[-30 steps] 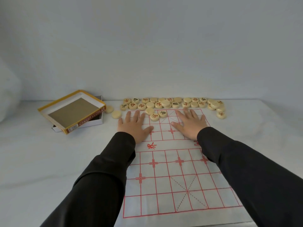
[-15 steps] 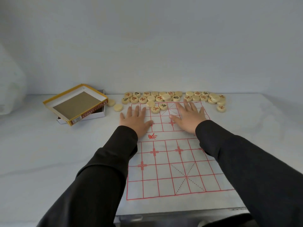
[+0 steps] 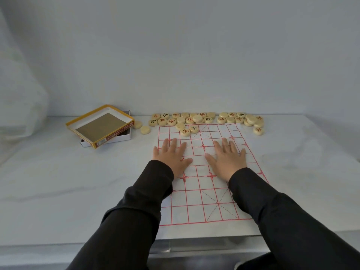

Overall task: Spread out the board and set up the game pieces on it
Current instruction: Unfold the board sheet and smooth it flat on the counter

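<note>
Board [image 3: 202, 184] lies unrolled on desk [image 3: 58, 182], pressed flat mid-way by left hand [image 3: 171, 155] & right hand [image 3: 227, 158], both spread. Pieces [image 3: 196, 119] heaped at far edge, approx three on grid. Risk: if the sheet gets dragged, those could be scattered.

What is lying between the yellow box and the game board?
Two round game pieces, blank side up, lie on the table between the yellow box and the board, near its far left corner, as the head view shows.
</note>
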A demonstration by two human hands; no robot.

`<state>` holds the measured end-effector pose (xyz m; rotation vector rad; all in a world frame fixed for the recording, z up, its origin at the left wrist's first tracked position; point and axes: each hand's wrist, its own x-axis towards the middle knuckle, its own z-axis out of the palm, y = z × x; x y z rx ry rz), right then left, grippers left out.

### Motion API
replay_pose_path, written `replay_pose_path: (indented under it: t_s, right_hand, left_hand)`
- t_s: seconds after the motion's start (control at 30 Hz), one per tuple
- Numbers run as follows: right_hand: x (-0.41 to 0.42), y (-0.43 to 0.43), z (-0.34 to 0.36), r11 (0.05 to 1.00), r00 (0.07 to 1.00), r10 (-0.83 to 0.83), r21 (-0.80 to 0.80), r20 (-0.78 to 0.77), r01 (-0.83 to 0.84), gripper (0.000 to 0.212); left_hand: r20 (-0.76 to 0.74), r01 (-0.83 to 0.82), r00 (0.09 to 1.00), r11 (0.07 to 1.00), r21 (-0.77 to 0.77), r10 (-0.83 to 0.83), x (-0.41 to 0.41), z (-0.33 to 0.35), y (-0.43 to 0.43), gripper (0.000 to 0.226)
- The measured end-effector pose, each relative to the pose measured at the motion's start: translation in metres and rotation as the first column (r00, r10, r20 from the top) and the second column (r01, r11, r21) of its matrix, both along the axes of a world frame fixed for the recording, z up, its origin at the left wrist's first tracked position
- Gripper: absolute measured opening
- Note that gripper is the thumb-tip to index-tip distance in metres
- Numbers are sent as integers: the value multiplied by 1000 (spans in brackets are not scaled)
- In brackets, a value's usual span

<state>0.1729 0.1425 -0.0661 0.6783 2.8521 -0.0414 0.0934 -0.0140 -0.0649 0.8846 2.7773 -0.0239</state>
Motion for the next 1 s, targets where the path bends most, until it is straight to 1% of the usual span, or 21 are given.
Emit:
replay_pose_path:
  t_s: [0.1, 0.23, 0.3, 0.37, 0.5, 0.57, 0.67, 0.73, 0.8, 0.87, 0.9, 0.93, 1.0]
  right_hand:
    - [-4, 2, 9, 1000, 999, -2, -20, -32, 1, 70]
    - [-16, 3, 23, 998, 997, 56, -13, -50, -56, 69]
    - [-24, 1, 28, 995, 994, 96, -6, -58, -96, 69]
    - [-34, -2, 32, 989, 987, 143, -13, -77, -144, 68]
    - [-59, -9, 31, 955, 955, 260, -110, -142, -276, 64]
    - [-68, -11, 28, 932, 932, 323, -116, -162, -343, 61]
    - [-70, -10, 23, 914, 910, 382, -82, -164, -398, 55]
    - [-66, -6, 21, 906, 891, 398, -60, -220, -419, 50]
    - [-64, -1, 20, 914, 885, 350, -94, -308, -394, 44]
    - [-64, 3, 23, 927, 879, 214, -194, -426, -320, 44]
    - [-65, 4, 25, 924, 869, 151, -246, -471, -293, 47]
    - [-67, 5, 27, 916, 864, 113, -285, -491, -282, 52]
    - [-72, 6, 29, 894, 880, 89, -352, -466, -277, 62]
  left_hand:
    - [40, -48, 998, 997, 54, 46, -12, 6, -1, 64]
    - [94, -55, 995, 990, 128, 43, -26, 12, -3, 58]
    - [91, -65, 995, 986, 152, 52, -32, 12, -5, 58]
    - [83, -79, 994, 986, 150, 67, -38, 10, -8, 66]
    - [98, -103, 991, 988, 117, 91, -49, 5, -12, 83]
    - [92, -83, 993, 992, 96, 74, -52, 3, -12, 87]
    - [97, -75, 993, 994, 78, 67, -57, 3, -11, 88]
    - [122, -79, 990, 994, 80, 69, -59, 5, -11, 88]
    - [136, -85, 988, 992, 96, 72, -61, 7, -10, 88]
    - [141, -96, 987, 988, 118, 79, -62, 8, -10, 88]
    - [143, -101, 986, 987, 126, 83, -63, 9, -10, 87]
    - [147, -105, 985, 986, 131, 86, -63, 9, -9, 87]
    - [150, -109, 985, 985, 133, 89, -63, 9, -9, 87]
